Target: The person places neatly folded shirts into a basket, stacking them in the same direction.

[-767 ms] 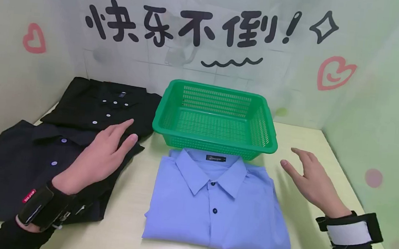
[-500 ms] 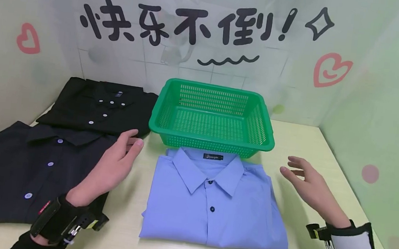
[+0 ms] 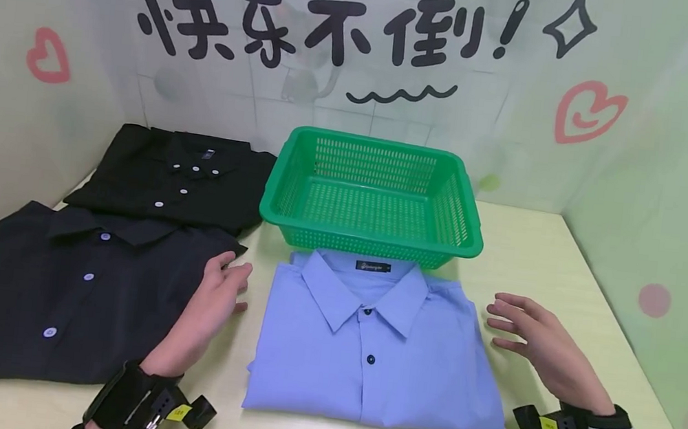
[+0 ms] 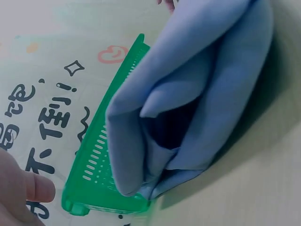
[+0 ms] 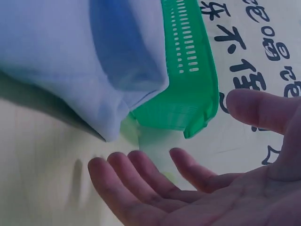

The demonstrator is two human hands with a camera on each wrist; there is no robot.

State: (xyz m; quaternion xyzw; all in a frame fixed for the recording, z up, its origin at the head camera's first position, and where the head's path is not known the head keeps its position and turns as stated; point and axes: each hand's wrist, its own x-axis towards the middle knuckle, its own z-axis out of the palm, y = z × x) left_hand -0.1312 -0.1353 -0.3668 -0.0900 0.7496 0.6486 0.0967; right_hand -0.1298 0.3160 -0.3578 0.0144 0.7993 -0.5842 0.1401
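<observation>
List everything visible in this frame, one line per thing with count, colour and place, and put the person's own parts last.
blue shirt: 1, light blue, folded, buttoned, centre of the table in front of the basket.
basket: 1, green perforated plastic, nothing inside, behind the blue shirt.
dark shirt: 1, very dark, folded, front left of the table.
black shirt: 1, black, folded, back left, behind the dark shirt.
table: 1, pale yellow, under everything.
backdrop: 1, pale, with black characters and pink hearts, behind the table.
wrist straps: 2, black, one on each wrist.
left hand: 1, fingers relaxed, between the dark shirt and the blue shirt.
right hand: 1, fingers spread, just right of the blue shirt.
</observation>
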